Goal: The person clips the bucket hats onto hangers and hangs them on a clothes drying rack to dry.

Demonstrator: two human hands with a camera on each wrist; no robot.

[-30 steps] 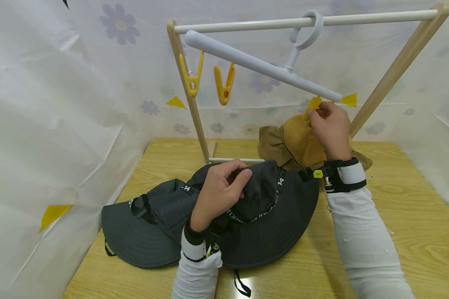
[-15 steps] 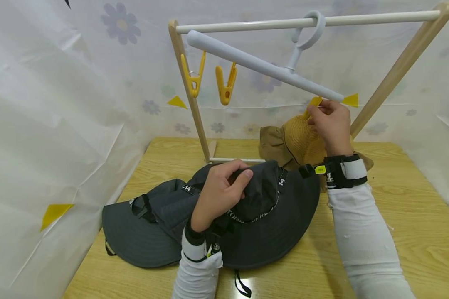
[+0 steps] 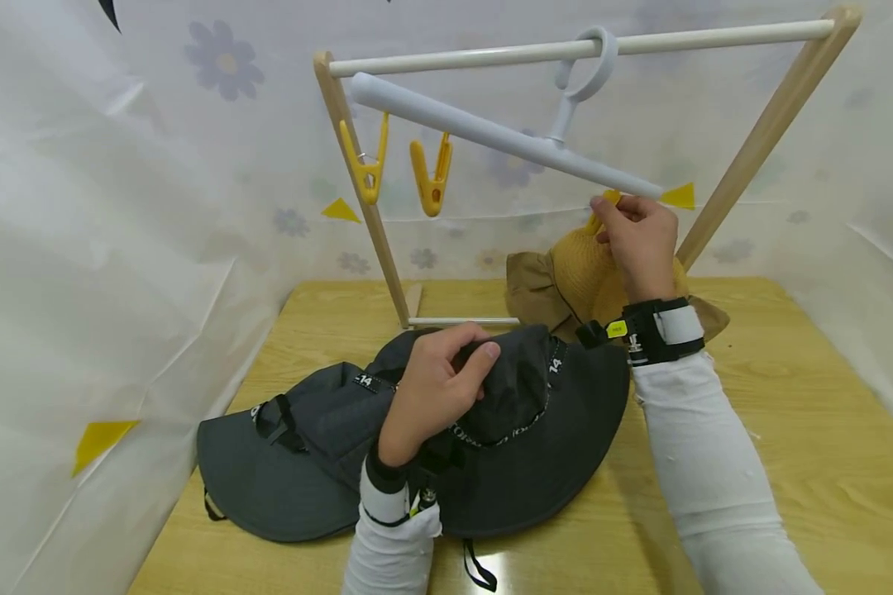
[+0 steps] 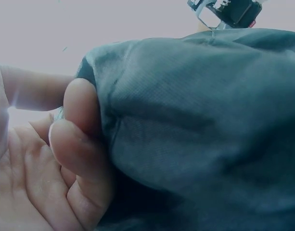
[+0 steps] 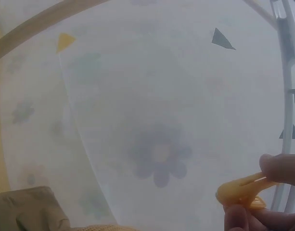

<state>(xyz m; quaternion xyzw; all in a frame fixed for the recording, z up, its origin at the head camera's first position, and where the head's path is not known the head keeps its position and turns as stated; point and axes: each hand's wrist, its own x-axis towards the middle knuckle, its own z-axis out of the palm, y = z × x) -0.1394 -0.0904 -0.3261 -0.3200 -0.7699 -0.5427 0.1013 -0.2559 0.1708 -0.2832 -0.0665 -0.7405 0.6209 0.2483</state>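
Pinching a yellow clip (image 5: 234,191), the right hand (image 3: 642,244) partly hides a straw hat (image 3: 579,268) while the left hand (image 3: 437,384) holds dark cloth headwear (image 3: 543,463)

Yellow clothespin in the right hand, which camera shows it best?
The right wrist view: the yellow clothespin appears large there, mostly uncovered. The head view shows it small, partly covered by the right hand; the left wrist view doesn't show it.
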